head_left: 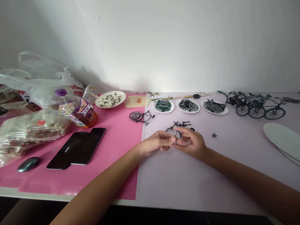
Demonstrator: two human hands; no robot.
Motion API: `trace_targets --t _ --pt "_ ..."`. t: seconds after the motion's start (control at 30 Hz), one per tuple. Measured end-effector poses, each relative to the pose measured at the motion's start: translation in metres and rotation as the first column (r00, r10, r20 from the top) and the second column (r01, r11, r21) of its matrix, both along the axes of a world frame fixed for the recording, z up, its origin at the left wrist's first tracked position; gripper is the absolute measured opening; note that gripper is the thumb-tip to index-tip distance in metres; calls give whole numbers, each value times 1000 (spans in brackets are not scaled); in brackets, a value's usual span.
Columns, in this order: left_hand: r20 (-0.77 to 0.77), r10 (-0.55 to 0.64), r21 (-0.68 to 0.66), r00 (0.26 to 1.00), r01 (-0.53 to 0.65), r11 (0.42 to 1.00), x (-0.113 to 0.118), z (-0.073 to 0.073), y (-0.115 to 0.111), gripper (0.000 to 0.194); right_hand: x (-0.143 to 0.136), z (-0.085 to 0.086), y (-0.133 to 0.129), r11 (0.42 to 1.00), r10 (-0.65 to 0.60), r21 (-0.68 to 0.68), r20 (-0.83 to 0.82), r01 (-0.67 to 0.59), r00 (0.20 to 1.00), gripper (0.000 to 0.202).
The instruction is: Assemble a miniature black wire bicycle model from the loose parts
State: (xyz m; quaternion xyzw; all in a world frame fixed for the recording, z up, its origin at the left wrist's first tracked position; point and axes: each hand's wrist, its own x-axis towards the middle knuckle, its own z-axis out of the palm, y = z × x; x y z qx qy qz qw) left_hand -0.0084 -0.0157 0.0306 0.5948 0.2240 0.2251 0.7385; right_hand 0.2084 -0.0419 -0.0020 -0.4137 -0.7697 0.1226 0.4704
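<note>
Above the lilac tabletop (178,187), both forearms (234,165) angle inward, hands (193,144) together pinching a slim part (175,137).

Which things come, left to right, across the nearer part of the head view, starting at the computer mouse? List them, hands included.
Computer mouse, two phones, left hand, right hand, small round piece, white plates.

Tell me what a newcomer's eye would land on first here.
First, the bright pink sheet covering the table's left side, with a purple-capped bottle towards its back left. Next, at centre, the left hand and right hand, fingers around a thin part. Then the cluster of small dark bikes at back right.
</note>
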Motion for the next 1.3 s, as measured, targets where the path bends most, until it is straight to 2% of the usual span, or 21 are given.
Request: trace_targets --t 0.1,0.17,0.2,0.23,0.27,0.3,0.33,0.37,0.43,0.57,0.63,0.73,0.83,0.93,1.07,1.2,1.27,1.3 --pt "-63 161 29 985 -159 987 -5 5 7 70 -1 0 1 998 -68 -14 -58 67 996 53" --pt "-134 329 202 935 -300 932 -14 10 17 73 -2 1 1 997 -80 4 -72 81 994 51" --pt "-177 431 351 885 -352 868 -20 13 23 68 -2 2 2 997 -83 6 -69 83 994 50" --pt "-197 581 537 790 -409 738 -27 14 29 58 -3 3 1 996 -84 2 -63 84 994 49" --pt "-197 694 709 692 -389 589 -34 16 35 46 -4 3 1 997 -82 -7 -57 82 995 49" --pt "-196 769 822 609 -325 467 -42 16 42 38 -5 4 1 996 -85 -17 -56 84 995 50" --pt "-223 805 876 550 -250 414 -49 15 47 33 -6 4 0 996 -89 -26 -64 88 994 50" --pt "-267 818 892 510 -191 411 -56 15 52 32 -6 5 -1 995 -94 -29 -84 92 992 51" --pt "-356 808 893 469 -85 443 -68 12 57 33 -5 6 0 994 -106 -17 -156 105 982 52" --pt "-454 765 867 458 28 498 -76 10 56 45 11 11 10 988 -131 39 -266 147 955 56" --pt "-460 764 867 453 43 497 -75 10 54 51 24 15 19 981 -178 29 -253 191 951 58" --pt "-460 766 865 448 33 500 -73 10 53 56 41 20 33 944 -309 4 -335 329 890 57" --pt "-458 763 866 456 38 498 -73 8 55 52 49 22 41 926 -355 -22 -394 377 848 55" --pt "-436 765 879 474 45 474 -73 3 59 43 49 21 44 923 -365 -36 -403 384 839 57" --pt "-384 779 895 496 -7 446 -69 -1 61 39 45 19 42 928 -358 -44 -378 369 854 58" --pt "-293 802 895 520 -146 422 -60 -1 59 31 40 18 37 941 -323 -16 -353 339 878 57" --pt "-275 794 859 543 -232 457 -54 -1 57 25 34 17 33 948 -304 -16 -344 319 888 57" --pt "-278 779 819 562 -285 499 -52 -1 56 22 31 16 31 953 -290 -20 -336 302 896 57"
